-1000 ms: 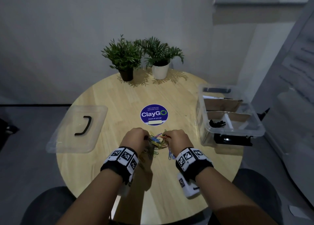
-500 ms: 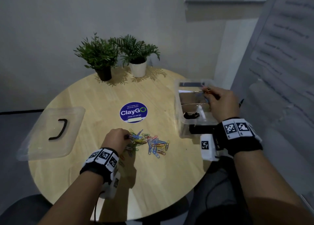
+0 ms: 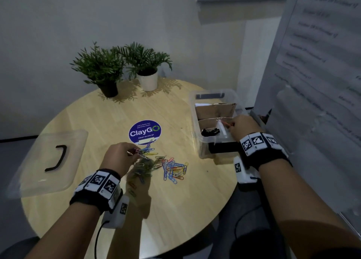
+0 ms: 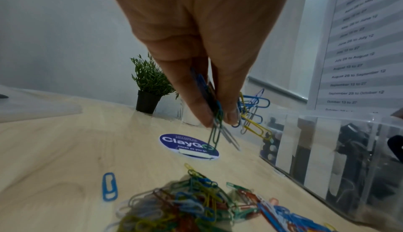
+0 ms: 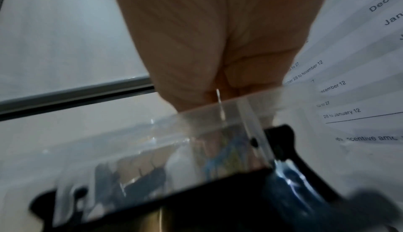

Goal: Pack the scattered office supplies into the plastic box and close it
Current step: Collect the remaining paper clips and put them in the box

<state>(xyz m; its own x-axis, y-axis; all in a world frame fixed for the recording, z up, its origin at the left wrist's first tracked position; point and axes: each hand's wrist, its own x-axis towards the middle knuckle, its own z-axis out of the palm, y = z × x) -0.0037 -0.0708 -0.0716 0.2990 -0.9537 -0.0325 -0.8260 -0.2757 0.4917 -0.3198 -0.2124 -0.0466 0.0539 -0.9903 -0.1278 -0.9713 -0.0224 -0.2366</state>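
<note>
My left hand (image 3: 119, 157) is up off the tabletop (image 3: 93, 114), fingers (image 4: 196, 104) pinched together on a small bunch of coloured paper clips (image 4: 216, 115). More loose clips (image 3: 173, 168) lie scattered just below centre frame. Over on the right, my right hand (image 3: 244, 125) sits at the rim of the open plastic box (image 3: 197, 120), fingers curled on a few clips (image 3: 227, 123) above a compartment. The clear lid (image 3: 48, 161) lies flat at the left edge, well apart from the box.
</note>
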